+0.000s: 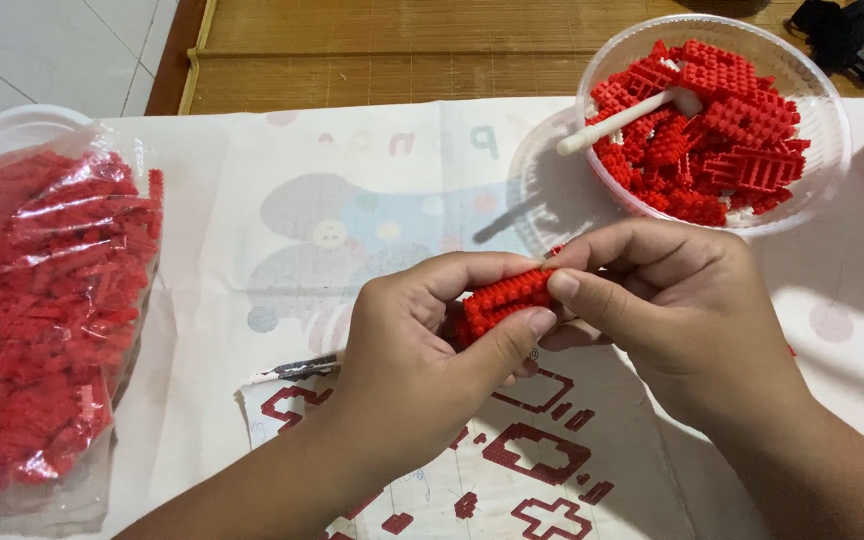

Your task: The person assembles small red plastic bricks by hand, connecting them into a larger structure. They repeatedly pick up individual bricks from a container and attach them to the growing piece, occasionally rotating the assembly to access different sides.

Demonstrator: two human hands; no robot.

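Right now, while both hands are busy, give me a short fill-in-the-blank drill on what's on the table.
1. Both the left hand and the right hand grip one small block of bricks coloured ____.
2. The clear bowl holds red bricks and a ____ stick-like tool.
3. At the table's left edge, loose bricks fill a clear plastic ____.

Missing words: red; white; bag
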